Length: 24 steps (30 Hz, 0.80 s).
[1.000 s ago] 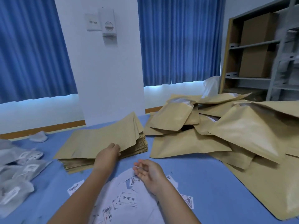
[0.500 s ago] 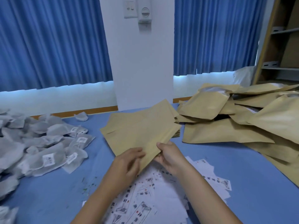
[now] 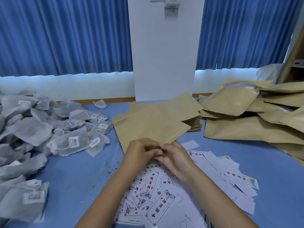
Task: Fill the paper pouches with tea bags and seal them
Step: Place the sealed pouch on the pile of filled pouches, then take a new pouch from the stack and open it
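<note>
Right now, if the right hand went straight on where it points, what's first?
The left hand. The right hand points left and slightly away, fingertips against the left's fingers where both seem to pinch the paper pouch; blur hides detail.

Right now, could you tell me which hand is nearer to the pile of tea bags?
Left. The left hand sits just right of the tea bags; the right hand lies beyond it, farther off.

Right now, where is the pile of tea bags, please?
Head view: the tea bags are heaped on the left of the table, beside the flat pouch stack.
</note>
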Motion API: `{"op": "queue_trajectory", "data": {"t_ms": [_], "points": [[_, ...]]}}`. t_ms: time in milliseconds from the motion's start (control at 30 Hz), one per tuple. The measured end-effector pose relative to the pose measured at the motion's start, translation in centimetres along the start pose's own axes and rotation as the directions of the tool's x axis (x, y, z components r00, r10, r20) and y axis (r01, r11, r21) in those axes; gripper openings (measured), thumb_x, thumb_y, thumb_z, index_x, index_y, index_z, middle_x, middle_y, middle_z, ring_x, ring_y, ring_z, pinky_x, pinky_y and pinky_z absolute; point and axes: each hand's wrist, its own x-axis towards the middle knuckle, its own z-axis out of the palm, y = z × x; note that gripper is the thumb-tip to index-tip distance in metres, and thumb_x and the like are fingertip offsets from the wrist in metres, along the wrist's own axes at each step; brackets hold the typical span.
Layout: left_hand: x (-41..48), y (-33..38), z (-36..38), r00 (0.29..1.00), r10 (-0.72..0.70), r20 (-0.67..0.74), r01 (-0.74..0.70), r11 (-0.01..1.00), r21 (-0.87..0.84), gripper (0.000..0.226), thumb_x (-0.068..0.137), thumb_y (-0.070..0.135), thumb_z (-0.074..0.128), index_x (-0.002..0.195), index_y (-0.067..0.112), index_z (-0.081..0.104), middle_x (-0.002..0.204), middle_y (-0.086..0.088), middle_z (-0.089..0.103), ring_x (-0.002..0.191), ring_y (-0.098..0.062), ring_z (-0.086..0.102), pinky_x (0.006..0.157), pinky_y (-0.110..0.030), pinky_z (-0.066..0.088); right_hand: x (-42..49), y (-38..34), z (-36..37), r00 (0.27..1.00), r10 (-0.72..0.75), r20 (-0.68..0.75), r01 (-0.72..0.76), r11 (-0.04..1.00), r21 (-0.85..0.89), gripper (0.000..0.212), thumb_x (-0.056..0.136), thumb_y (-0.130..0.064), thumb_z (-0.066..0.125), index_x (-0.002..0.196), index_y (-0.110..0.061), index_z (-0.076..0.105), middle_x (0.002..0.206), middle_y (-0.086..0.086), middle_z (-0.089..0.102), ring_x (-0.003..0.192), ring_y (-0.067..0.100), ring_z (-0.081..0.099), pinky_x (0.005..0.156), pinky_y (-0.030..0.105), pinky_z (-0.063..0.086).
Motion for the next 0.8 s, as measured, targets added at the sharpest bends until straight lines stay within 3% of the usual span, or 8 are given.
{"op": "queue_trajectory", "data": {"t_ms": [100,200,300,433,533,600,667,800], "points": [[-0.3,0.2,-0.1,0.999,0.029,-0.041,-0.025,0.996,0.089,0.019,0.083,0.008,0.069,0.088,0.024,0.078,0.082,0.012,0.073,0.077,0.0,0.066,0.071,-0.015,0.049,-0.2,0.2,0.1,1.0,-0.009,0.026,0.009,1.0,-0.002,0.012,0.093,0.009,0.044,0.093,0.002,0.054,0.098,0.027,0.069,0.104,0.038,0.065,0.089,0.045,0.054],[-0.7,0.6,0.6,0.989,0.104,-0.106,-0.07,0.957,0.282,0.014,0.084,0.01,0.065,0.086,0.017,0.076,0.076,0.006,0.071,0.069,-0.007,0.063,0.064,-0.023,0.048,-0.2,0.5,0.1,0.999,-0.024,0.035,0.024,1.0,0.01,0.021,0.093,0.013,0.039,0.106,0.011,0.055,0.101,0.026,0.068,0.098,0.032,0.068,0.082,0.036,0.057],[-0.8,0.9,1.0,0.979,0.128,-0.161,-0.069,0.942,0.329,0.01,0.088,0.011,0.061,0.084,0.009,0.069,0.073,0.0,0.067,0.066,-0.017,0.059,0.062,-0.031,0.046,0.1,0.7,0.2,0.998,-0.051,-0.048,0.05,0.999,-0.021,0.025,0.091,0.015,0.036,0.107,0.013,0.055,0.1,0.027,0.066,0.09,0.029,0.069,0.08,0.038,0.058],[-0.6,1.4,1.7,0.972,0.232,-0.037,-0.192,0.876,0.442,0.013,0.09,0.009,0.06,0.098,0.001,0.067,0.094,-0.009,0.065,0.089,-0.025,0.058,0.076,-0.037,0.045,0.2,1.0,0.4,0.977,-0.135,-0.163,0.12,0.988,-0.098,0.025,0.091,0.012,0.033,0.086,0.003,0.056,0.073,0.019,0.06,0.067,0.025,0.06,0.071,0.036,0.055],[-0.3,1.5,1.9,0.988,0.153,0.011,-0.132,0.808,0.574,0.015,0.094,0.012,0.054,0.097,0.001,0.064,0.101,-0.008,0.064,0.096,-0.025,0.052,0.081,-0.037,0.043,0.4,1.5,0.3,0.968,-0.148,-0.201,0.104,0.971,-0.215,0.029,0.096,0.008,0.03,0.098,0.001,0.058,0.071,0.014,0.063,0.062,0.018,0.061,0.062,0.026,0.055],[-0.5,2.2,1.9,0.987,0.158,0.011,-0.13,0.767,0.629,0.009,0.085,-0.002,0.061,0.076,-0.001,0.06,0.077,-0.014,0.062,0.075,-0.029,0.055,0.064,-0.041,0.047,0.6,1.8,0.3,0.963,-0.148,-0.225,0.081,0.956,-0.28,0.031,0.096,0.007,0.028,0.103,0.0,0.058,0.073,0.011,0.066,0.064,0.015,0.064,0.061,0.024,0.054],[-0.8,2.6,2.0,0.986,0.162,-0.035,-0.109,0.792,0.601,0.021,0.067,-0.014,0.069,0.061,-0.002,0.054,0.056,-0.017,0.054,0.052,-0.03,0.053,0.043,-0.034,0.042,0.6,2.1,0.1,0.962,-0.16,-0.222,0.087,0.948,-0.305,0.032,0.095,0.008,0.029,0.099,-0.002,0.06,0.073,0.007,0.07,0.068,0.016,0.067,0.061,0.023,0.054],[-0.7,1.5,1.7,0.962,0.071,-0.262,0.079,0.851,0.519,0.01,0.091,0.003,0.052,0.084,-0.003,0.054,0.07,-0.021,0.058,0.063,-0.036,0.054,0.055,-0.039,0.035,0.4,2.1,-0.2,0.961,-0.118,-0.251,0.033,0.947,-0.318,0.032,0.096,0.007,0.032,0.096,-0.005,0.061,0.082,0.014,0.073,0.078,0.025,0.072,0.069,0.035,0.059]]}}
